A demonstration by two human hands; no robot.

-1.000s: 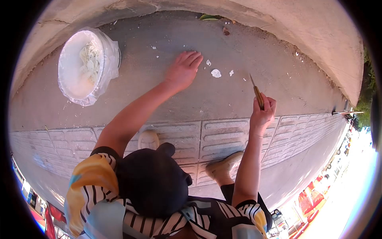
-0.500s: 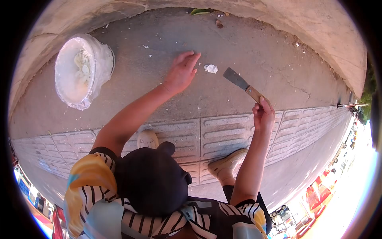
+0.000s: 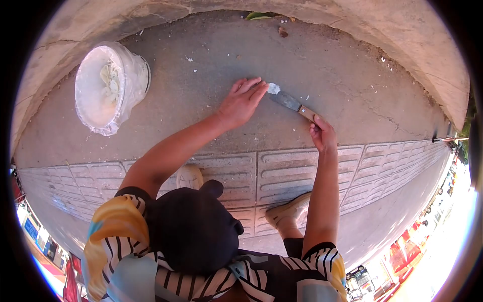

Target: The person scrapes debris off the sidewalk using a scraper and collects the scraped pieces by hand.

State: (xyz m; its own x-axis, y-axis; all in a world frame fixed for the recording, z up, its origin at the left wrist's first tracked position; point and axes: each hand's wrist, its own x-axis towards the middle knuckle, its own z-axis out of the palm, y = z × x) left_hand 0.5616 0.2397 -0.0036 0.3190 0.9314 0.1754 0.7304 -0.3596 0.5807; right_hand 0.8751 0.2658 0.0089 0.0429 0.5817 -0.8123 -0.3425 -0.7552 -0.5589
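My right hand (image 3: pixel 323 133) is closed round the wooden handle of a putty knife (image 3: pixel 288 101). Its grey blade points up and left, low over the concrete, with the tip right at a small white lump of flaky material (image 3: pixel 273 88). On the other side of that lump is my left hand (image 3: pixel 242 104), palm down, fingers stretched out and holding nothing. The fingertips reach the lump's left edge. A white bucket (image 3: pixel 137 75) lined with clear plastic stands at the left, tilted toward me in this view, with white scraps inside.
White crumbs dot the concrete ground (image 3: pixel 201 95). A curved stone kerb (image 3: pixel 392 35) borders the far side, near a green leaf (image 3: pixel 260 15) and a brown dry leaf (image 3: pixel 283 32). Ribbed paving tiles (image 3: pixel 297 171) run in front of my shoes (image 3: pixel 287 211).
The putty knife has moved left and its blade tip has come to the white lump. My left hand has shifted right and slightly down, up to the lump's edge.
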